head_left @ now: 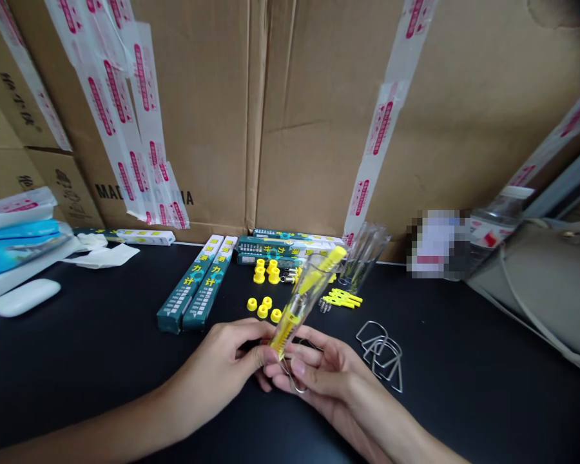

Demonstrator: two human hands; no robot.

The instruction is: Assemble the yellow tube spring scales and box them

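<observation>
A spring scale (299, 303) with a clear tube and yellow inner parts stands tilted in front of me, its top leaning right. My left hand (234, 354) pinches the tube's lower end between thumb and fingers. At the same end, my right hand (319, 370) is closed on a bent wire hook (294, 381), which shows below the tube. The fingertips of both hands nearly meet, and partly hide where wire and tube join. Just beyond lie small yellow caps (262, 311), taller yellow plugs (260, 276) and yellow slotted strips (342, 298) beside small springs (325, 305).
Bent wire loops (381, 354) lie at the right. Clear tubes (365, 261) stand behind. Printed green boxes (196, 287) lie left of centre, more at the back. A white case (25, 298), tissue (104, 256), bottle (495, 225) and bag (546, 277) flank the black table, before cardboard (314, 129).
</observation>
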